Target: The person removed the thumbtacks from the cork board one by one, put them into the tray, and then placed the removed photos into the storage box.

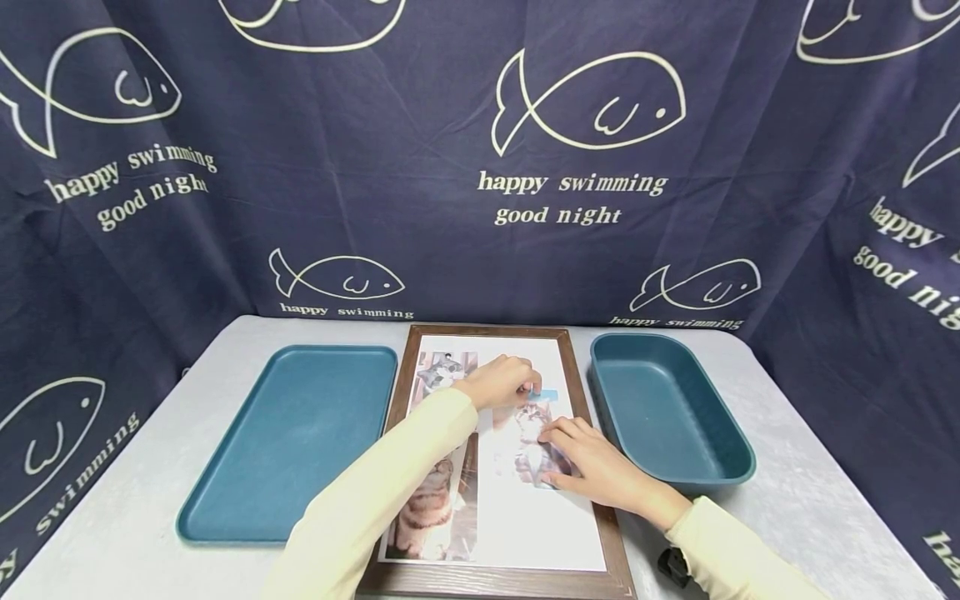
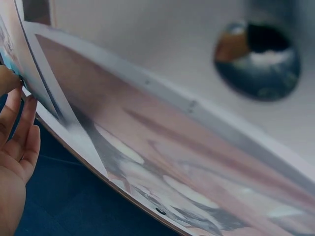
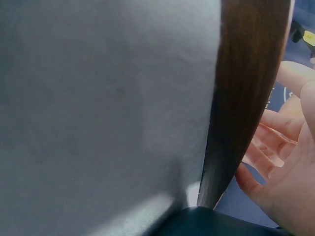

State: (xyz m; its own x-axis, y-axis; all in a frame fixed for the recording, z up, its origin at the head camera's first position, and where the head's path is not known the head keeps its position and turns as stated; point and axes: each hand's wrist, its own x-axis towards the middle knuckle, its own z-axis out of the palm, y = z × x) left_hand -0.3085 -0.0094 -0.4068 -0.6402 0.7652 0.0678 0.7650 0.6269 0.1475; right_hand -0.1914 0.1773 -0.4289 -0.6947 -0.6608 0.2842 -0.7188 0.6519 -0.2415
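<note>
In the head view, a cat picture point(image 1: 531, 423) with a blue top edge lies on the white sheet inside a brown wooden frame point(image 1: 581, 383). My left hand point(image 1: 501, 381) is at its upper edge. Thumb and fingertips of the left hand point(image 2: 14, 132) come together at the blue edge in the left wrist view, pinching it. On the picture's lower right part rest the loosely bent fingers of my right hand point(image 1: 600, 467). Taller cat photos point(image 1: 427, 517) fill the frame's left side, partly hidden by my left sleeve.
Left of the frame lies a flat blue tray point(image 1: 300, 442). To the right stands a deep blue bin point(image 1: 675, 408), close to the right hand. Both are on a pale table point(image 1: 795, 517), with a dark fish-printed curtain point(image 1: 420, 167) behind and at the sides.
</note>
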